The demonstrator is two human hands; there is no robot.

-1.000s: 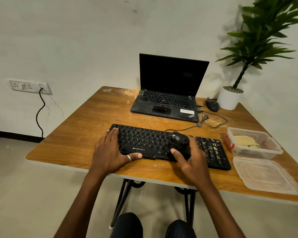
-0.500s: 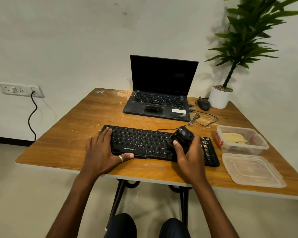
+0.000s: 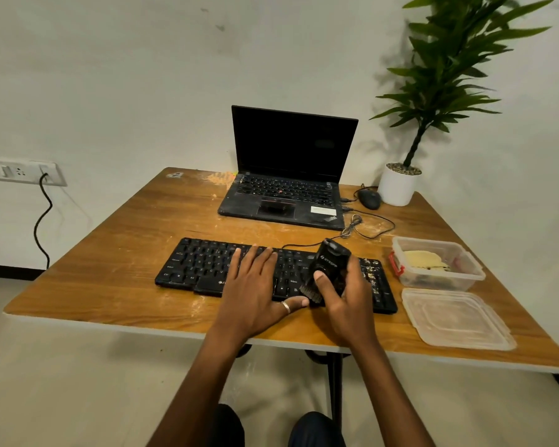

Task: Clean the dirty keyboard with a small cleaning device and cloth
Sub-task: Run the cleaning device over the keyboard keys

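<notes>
The right hand (image 3: 346,301) grasps the small black cleaning device (image 3: 331,262), thumb laid up its front and fingers curled round the back. It holds the device tilted over the right part of the keyboard (image 3: 194,266), with the brush (image 3: 310,293) at the lower end, near the keyboard's front edge. Whether the bristles touch the keys cannot be told. The left hand (image 3: 255,291) lies flat and unclenched on the middle of the keyboard, fingers straight and spread over the keys, a ring (image 3: 286,306) on the thumb. The thumb tip is just beside the brush. Pale crumbs (image 3: 371,272) speckle the keys at the keyboard's right end. The keyboard lies on a wooden table (image 3: 110,253). Just right of the keyboard stands a clear plastic box (image 3: 465,275) with a pale yellow cloth (image 3: 425,259) inside, and its lid (image 3: 455,321) lies flat off the keyboard's front right corner. Behind the keyboard an open laptop (image 3: 288,188) shows a dark screen. Farther behind and to the right of the keyboard are a mouse (image 3: 369,199) and a potted plant (image 3: 397,185). Well to the left of the keyboard, a wall socket (image 3: 20,171) has a black cord plugged in.
</notes>
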